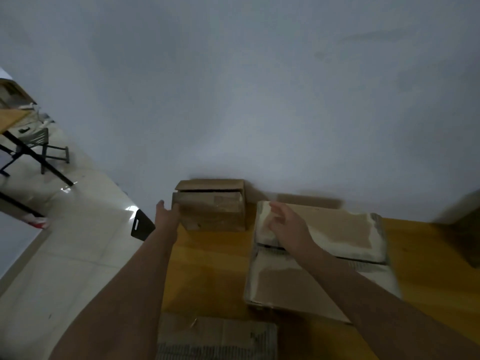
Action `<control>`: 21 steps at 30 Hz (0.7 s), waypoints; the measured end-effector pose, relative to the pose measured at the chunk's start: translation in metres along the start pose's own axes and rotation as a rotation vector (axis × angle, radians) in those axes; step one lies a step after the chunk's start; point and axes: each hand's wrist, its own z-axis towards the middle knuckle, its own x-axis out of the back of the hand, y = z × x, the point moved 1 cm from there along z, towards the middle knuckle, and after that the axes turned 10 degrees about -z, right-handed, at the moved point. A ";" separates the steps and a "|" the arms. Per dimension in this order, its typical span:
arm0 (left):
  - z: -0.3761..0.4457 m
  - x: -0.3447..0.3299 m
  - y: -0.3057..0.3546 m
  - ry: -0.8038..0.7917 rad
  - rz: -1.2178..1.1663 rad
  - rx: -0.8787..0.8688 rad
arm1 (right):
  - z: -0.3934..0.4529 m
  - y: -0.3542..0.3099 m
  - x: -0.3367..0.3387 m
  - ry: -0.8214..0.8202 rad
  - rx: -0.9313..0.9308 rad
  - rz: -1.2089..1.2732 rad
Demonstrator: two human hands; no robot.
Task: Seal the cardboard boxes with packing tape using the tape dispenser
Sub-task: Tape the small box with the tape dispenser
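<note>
On the yellow table [207,261], a small box [211,207] sits at twelve o'clock against the wall [233,87], its top flaps not fully down. The left hand [167,213] is at the box's left side, fingers straight and touching the cardboard, thumb raised apart. At two o'clock lies a large box [337,229] with pale tape patches on its flaps, and the right hand [288,226] hovers over its left end with fingers loosely spread; the blur makes it hard to say whether they touch the flap. A flat sheet of cardboard [220,336] lies at six o'clock at the near edge of the table. At nine o'clock, a black plate [141,224] juts out beside the table's corner. Far at ten o'clock stand a second table [13,116] and a chair [44,144] on the tiled floor [78,242].
</note>
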 end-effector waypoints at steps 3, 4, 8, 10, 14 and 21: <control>0.006 0.005 -0.004 0.001 -0.020 0.008 | 0.007 -0.001 -0.011 0.002 -0.028 0.004; 0.007 0.006 -0.005 0.012 -0.045 0.001 | 0.009 0.001 -0.014 -0.001 -0.039 0.008; 0.002 0.005 -0.002 0.070 -0.145 -0.031 | 0.013 0.007 -0.020 0.001 -0.083 0.041; -0.005 0.001 0.003 0.084 -0.182 -0.075 | 0.013 0.011 -0.022 0.005 -0.106 0.083; -0.034 -0.005 0.036 0.100 -0.195 -0.303 | 0.012 0.012 -0.021 0.002 -0.142 0.188; -0.115 -0.003 0.109 -0.045 -0.287 -0.634 | 0.003 -0.011 -0.005 0.017 -0.103 0.399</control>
